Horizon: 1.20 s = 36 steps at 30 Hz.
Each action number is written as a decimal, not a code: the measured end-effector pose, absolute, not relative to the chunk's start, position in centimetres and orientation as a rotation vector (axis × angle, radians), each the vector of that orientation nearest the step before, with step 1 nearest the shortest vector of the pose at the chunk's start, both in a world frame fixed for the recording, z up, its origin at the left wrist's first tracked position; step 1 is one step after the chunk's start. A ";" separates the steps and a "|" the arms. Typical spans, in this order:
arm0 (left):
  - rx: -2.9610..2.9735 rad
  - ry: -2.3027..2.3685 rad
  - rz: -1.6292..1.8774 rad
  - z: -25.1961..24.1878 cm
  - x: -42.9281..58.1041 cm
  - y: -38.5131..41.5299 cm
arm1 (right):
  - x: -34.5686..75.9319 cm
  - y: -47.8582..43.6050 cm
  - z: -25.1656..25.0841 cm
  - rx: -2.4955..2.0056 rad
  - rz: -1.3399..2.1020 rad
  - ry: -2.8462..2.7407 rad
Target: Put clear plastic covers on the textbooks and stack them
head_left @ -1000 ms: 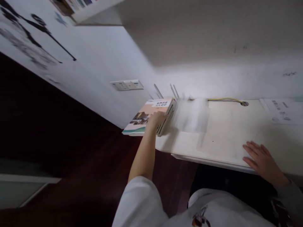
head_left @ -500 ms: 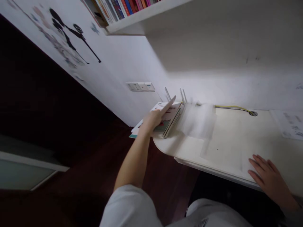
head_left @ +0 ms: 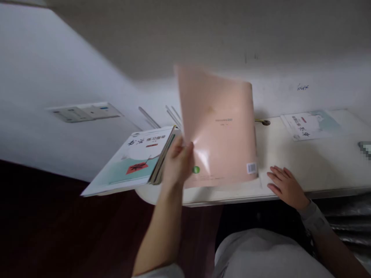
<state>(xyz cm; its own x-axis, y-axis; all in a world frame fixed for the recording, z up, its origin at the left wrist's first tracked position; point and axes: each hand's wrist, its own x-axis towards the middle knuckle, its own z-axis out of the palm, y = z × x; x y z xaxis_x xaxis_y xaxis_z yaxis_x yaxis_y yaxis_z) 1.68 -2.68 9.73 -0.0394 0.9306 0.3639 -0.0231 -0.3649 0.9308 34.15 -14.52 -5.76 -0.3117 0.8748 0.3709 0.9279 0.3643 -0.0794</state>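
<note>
A stack of books (head_left: 139, 164) lies beside the left hand (head_left: 177, 162), whose grip is closed round the near edge of a glossy, salmon-pink book (head_left: 223, 127). The book, slightly bowed, is held over the tabletop (head_left: 321, 164), showing a green dot (head_left: 196, 169), pale glare and a white barcode (head_left: 251, 168). Farther right, the right hand (head_left: 288, 189) grasps nothing, fingers spread.

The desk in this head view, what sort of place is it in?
Probably a study corner, perhaps at home: a white desk against the wall, a stack of books at its left end, and a pink book held in the left hand.
</note>
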 end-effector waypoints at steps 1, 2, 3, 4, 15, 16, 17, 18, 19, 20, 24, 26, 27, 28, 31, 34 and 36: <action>1.338 0.964 1.406 8.0 3.1 -2.1 | 34.1 -14.5 -5.7 -1.581 -0.198 -2.276; 1.247 0.941 1.291 6.3 4.1 -1.6 | 34.0 -14.5 -5.6 -1.581 -0.186 -2.274; 1.162 0.944 1.208 4.6 4.6 -1.1 | 34.0 -14.5 -5.5 -1.578 -0.177 -2.273; 1.089 0.962 1.138 3.2 4.7 -0.7 | 34.0 -14.5 -5.4 -1.574 -0.170 -2.274; 1.252 1.261 0.926 -2.2 2.1 -0.2 | 33.8 -14.6 -4.9 -1.588 -0.108 -2.258; 1.387 1.330 0.901 -2.1 2.1 -0.3 | 33.9 -14.6 -4.9 -1.593 -0.105 -2.259; 1.531 1.416 0.870 -2.1 2.1 -0.6 | 33.9 -14.6 -4.9 -1.596 -0.104 -2.261; 1.677 1.521 0.846 -2.0 2.0 -0.9 | 33.9 -14.6 -4.9 -1.596 -0.105 -2.264; 1.819 1.637 0.832 -2.0 2.0 -1.3 | 33.9 -14.7 -4.9 -1.597 -0.110 -2.267; 1.952 1.753 0.827 -2.0 2.0 -1.8 | 33.9 -14.8 -4.9 -1.600 -0.119 -2.266; 2.332 2.075 0.606 -2.1 2.6 -4.7 | 33.1 -15.1 -4.4 -1.598 -0.164 -2.245; 2.362 2.149 0.404 -2.4 3.2 -5.9 | 32.2 -15.2 -4.0 -1.546 -0.163 -2.267; 2.351 2.172 0.335 -2.5 3.5 -6.3 | 31.8 -15.2 -3.9 -1.510 -0.153 -2.289; 2.336 2.183 0.290 -2.6 3.7 -6.6 | 31.3 -15.1 -3.8 -1.477 -0.136 -2.312; 2.289 2.185 0.270 -2.7 4.2 -6.8 | 30.0 -15.0 -4.0 -1.410 -0.078 -2.359; 2.255 2.179 0.266 -2.4 4.3 -6.7 | 29.5 -14.9 -4.6 -1.406 -0.072 -2.376; 2.248 2.179 0.246 -2.2 4.5 -6.8 | 29.4 -15.0 -4.8 -1.412 -0.096 -2.386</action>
